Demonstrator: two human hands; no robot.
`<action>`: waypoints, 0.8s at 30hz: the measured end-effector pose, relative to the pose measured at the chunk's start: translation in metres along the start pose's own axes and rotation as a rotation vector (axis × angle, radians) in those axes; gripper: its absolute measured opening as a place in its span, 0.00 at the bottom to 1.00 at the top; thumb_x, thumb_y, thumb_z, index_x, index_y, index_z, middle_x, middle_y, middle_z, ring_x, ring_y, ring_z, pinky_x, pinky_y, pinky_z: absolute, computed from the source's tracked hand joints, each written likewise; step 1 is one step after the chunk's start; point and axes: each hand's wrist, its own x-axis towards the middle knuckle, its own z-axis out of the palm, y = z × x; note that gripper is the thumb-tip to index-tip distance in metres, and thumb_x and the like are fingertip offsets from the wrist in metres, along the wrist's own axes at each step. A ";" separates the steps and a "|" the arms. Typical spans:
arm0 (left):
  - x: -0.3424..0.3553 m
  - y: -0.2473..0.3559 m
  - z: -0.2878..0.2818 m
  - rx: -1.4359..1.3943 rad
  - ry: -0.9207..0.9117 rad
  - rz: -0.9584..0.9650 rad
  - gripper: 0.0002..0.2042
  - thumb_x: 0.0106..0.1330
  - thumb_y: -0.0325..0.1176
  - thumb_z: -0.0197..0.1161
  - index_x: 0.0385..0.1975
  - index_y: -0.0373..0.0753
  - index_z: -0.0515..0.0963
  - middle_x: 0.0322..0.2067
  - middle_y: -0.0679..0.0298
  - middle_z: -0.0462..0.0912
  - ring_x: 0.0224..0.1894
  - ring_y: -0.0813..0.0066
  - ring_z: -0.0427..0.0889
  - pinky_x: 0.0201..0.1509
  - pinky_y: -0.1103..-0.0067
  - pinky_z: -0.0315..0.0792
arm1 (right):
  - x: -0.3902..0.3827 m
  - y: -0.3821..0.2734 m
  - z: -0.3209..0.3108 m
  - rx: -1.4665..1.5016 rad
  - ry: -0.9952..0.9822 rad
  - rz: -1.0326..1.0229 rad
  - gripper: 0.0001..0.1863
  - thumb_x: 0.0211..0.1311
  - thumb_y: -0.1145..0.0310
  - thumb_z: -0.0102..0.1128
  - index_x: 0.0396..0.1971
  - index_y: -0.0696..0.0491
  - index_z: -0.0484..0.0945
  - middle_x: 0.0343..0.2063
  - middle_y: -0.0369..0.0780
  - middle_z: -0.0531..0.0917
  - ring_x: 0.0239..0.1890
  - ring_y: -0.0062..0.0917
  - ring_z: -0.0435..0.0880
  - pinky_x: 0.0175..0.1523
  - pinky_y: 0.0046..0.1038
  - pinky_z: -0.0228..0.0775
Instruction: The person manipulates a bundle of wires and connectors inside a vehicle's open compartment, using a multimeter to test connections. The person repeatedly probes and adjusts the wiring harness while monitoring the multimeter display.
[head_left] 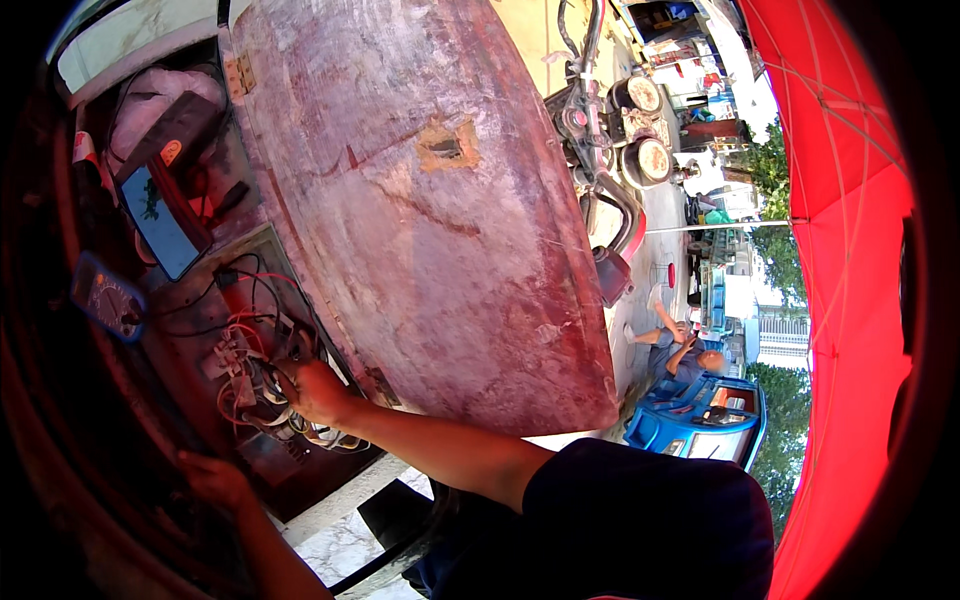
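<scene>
My right hand reaches into a dark red metal compartment, its fingers closed at a bundle of wires with connectors. A dark cable appears to run through its grip; the fingertips are partly hidden. Lower left, my left hand lies in shadow near the compartment's dark edge. One of its fingers is stretched out; the others are hard to see. A multimeter in a blue frame rests left of the wires, with dark leads running toward them. Above it stands a tablet-like device with a lit screen.
A large worn, reddish panel with a hinge stands beside the compartment. A pinkish bag lies at the upper left. Handlebars, a seated person and a blue vehicle are at right, beneath a red canopy.
</scene>
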 end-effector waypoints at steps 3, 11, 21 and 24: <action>0.003 -0.008 0.003 -0.003 0.026 0.013 0.25 0.75 0.44 0.37 0.45 0.23 0.72 0.39 0.32 0.75 0.43 0.34 0.73 0.44 0.57 0.69 | -0.003 0.001 0.001 0.027 -0.020 0.036 0.09 0.58 0.74 0.53 0.39 0.55 0.78 0.32 0.53 0.80 0.36 0.49 0.79 0.42 0.40 0.71; 0.001 0.005 -0.004 -0.014 -0.018 -0.050 0.25 0.74 0.45 0.37 0.46 0.25 0.73 0.41 0.34 0.76 0.45 0.36 0.73 0.46 0.58 0.69 | -0.003 0.002 0.001 -0.001 -0.035 0.032 0.09 0.58 0.73 0.54 0.39 0.54 0.77 0.28 0.51 0.80 0.33 0.49 0.79 0.37 0.41 0.71; 0.002 -0.008 0.001 0.015 -0.007 -0.061 0.27 0.74 0.46 0.37 0.47 0.24 0.73 0.43 0.35 0.76 0.48 0.38 0.73 0.50 0.59 0.69 | -0.002 -0.010 -0.006 -0.004 -0.037 0.042 0.07 0.58 0.71 0.55 0.36 0.53 0.77 0.26 0.52 0.80 0.28 0.49 0.80 0.30 0.41 0.71; 0.001 -0.001 -0.001 -0.013 -0.018 -0.058 0.27 0.74 0.46 0.37 0.46 0.24 0.73 0.43 0.35 0.75 0.47 0.37 0.73 0.50 0.59 0.69 | -0.002 -0.009 -0.005 0.010 -0.078 0.077 0.07 0.59 0.70 0.55 0.36 0.53 0.78 0.24 0.51 0.80 0.27 0.49 0.80 0.29 0.41 0.70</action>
